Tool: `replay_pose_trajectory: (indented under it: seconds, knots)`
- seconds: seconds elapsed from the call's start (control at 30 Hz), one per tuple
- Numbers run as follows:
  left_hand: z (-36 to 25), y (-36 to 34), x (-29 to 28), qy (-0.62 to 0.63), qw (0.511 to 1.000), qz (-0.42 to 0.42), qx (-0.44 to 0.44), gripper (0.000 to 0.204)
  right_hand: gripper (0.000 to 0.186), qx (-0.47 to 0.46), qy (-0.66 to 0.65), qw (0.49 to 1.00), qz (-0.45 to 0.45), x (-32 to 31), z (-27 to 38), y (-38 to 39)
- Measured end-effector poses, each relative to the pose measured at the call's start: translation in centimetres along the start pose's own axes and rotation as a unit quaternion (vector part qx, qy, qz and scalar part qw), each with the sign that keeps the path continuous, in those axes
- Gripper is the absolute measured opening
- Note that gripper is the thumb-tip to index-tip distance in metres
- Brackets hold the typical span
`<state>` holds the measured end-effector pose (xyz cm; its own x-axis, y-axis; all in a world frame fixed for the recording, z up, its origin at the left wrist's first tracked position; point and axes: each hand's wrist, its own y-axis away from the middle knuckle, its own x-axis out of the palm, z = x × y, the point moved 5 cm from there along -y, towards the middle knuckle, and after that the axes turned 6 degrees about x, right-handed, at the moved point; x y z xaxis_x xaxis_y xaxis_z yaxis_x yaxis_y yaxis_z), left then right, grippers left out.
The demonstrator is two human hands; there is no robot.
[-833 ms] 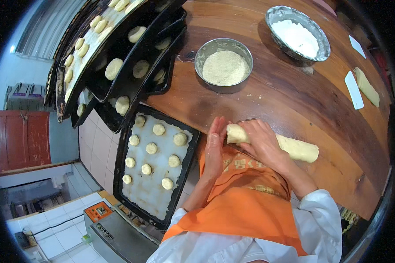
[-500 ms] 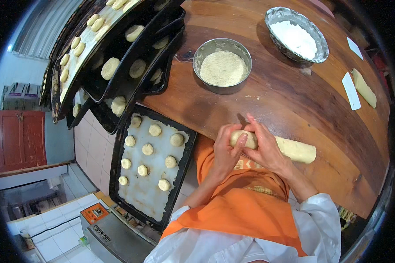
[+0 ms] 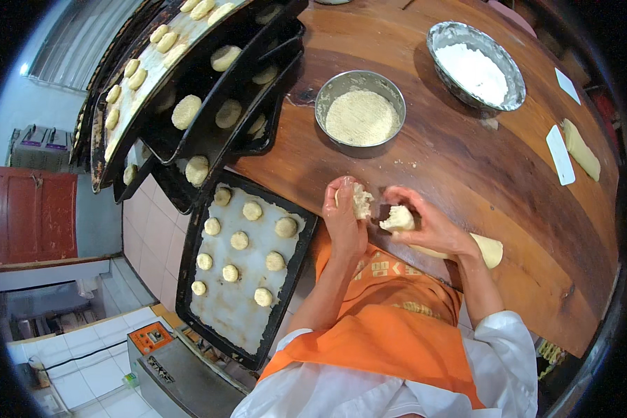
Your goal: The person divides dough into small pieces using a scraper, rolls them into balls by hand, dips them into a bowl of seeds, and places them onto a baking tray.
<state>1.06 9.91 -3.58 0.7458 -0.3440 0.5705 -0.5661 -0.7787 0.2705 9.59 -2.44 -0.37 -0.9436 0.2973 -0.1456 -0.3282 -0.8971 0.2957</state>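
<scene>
A torn piece of pale dough [image 3: 361, 201] is gripped in my left hand [image 3: 345, 221], its ragged face turned right. My right hand [image 3: 435, 221] has its fingers around another torn dough piece [image 3: 399, 219], a small gap away from the first. Both hands hover over the table's near edge. Partly behind my right hand and wrist lies a smooth dough log [image 3: 490, 251] on the wood. Beyond the hands stands a steel bowl [image 3: 360, 142] of pale tan crumbs or powder.
To the left, a dark baking tray [image 3: 183, 291] holds several round dough pieces on a liner. Stacked black trays [image 3: 209, 132] overhang the table's left side. A bowl of white flour [image 3: 517, 94], a white scraper [image 3: 559, 155] and another dough piece [image 3: 581, 150] are at the far right.
One dough lump held between both hands has been pulled into two torn pieces. The hands have moved apart, one piece in each.
</scene>
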Motion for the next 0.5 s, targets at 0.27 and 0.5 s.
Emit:
replay_pose_trajectory:
  seconds: [0.27, 0.5]
  knots:
    - [-0.2, 4.3, 4.7, -0.233, 0.889, 0.264, 0.294, 0.038, 0.066, -0.163, -0.299, 0.933, -0.116, 1.5, 3.7, -1.3]
    - [0.0, 4.4, 5.4, -0.230, 0.885, 0.316, 0.253, 0.054, 0.070, -0.181, -0.135, 0.957, -0.180, 3.0, 2.8, 0.7]
